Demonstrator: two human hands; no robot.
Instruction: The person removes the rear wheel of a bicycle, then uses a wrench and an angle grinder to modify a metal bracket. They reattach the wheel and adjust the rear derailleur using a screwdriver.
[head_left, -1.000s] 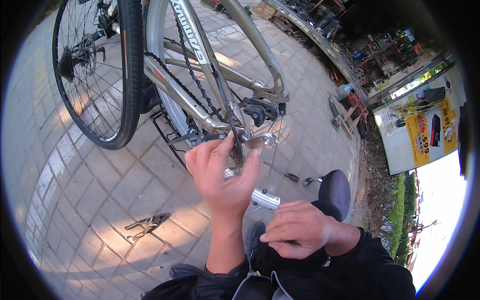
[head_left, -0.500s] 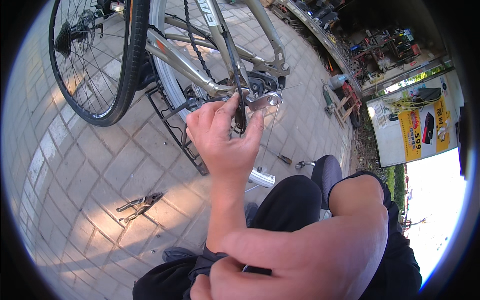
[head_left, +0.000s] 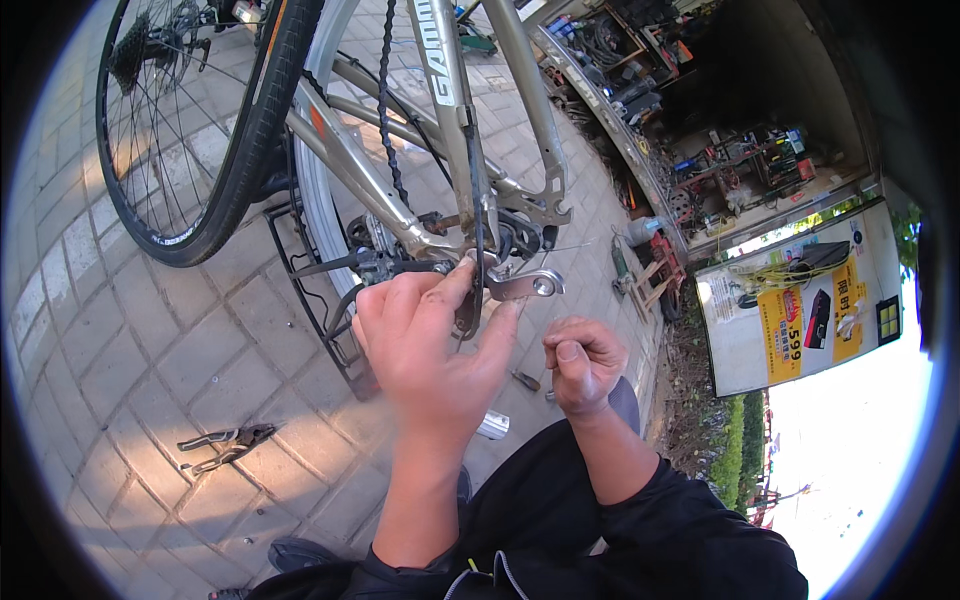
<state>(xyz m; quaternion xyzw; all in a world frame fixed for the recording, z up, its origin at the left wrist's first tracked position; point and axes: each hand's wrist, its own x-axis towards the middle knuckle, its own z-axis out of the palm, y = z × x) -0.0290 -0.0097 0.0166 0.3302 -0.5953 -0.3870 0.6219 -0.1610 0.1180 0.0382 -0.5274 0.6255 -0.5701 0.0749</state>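
Note:
A silver-framed bicycle (head_left: 440, 80) stands in front of me, its crank area within reach. My left hand (head_left: 415, 345) is closed around the dark chainring (head_left: 481, 240), seen almost edge-on, with the index finger on its left side and the thumb on its right. The index fingertip rests close to the crank axle. Just right of the chainring, a silver crank arm (head_left: 525, 287) points right. My right hand (head_left: 587, 368) is held apart from the bicycle, below that arm, fingers curled and thumb pressed against them. Whatever it may hold is hidden.
Pliers (head_left: 228, 447) lie on the brick paving at left. A detached-looking wheel (head_left: 200, 215) leans at upper left beside a black rack (head_left: 300, 265). A screwdriver (head_left: 525, 380) lies behind my hands. Tool shelves (head_left: 745, 170) and a signboard (head_left: 800, 300) stand at right.
My right hand has moved from low in front of me up to beside the crank arm, fingers curled. My left hand stays at the chainring. The view has shifted.

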